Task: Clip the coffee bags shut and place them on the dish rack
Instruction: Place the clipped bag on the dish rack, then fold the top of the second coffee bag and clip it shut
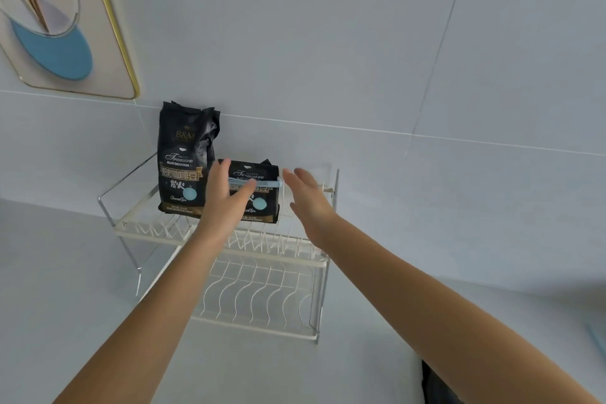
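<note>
The shorter coffee bag (pixel 259 205) stands on the top tier of the dish rack (pixel 229 251), folded down and held by a pale blue clip (pixel 270 184). Just beside it stands a taller coffee bag (pixel 183 161) whose crumpled top shows no clip.

The left hand (pixel 226 200) touches the short bag with fairly straight fingers (pixel 220 170) and its thumb across the clip. The right hand (pixel 308 203) is spread open just beside the bag and holds nothing.

The bag rests on thin wire prongs, so a nudge from either hand could tip it forward off the tier or against its neighbour. A thumb dragging on the clip might loosen the fold.

The bags are glossy, creased black foil. The rack is pale wire with clear, hard side panels, and it stands on a smooth, light worktop (pixel 65 272).
</note>
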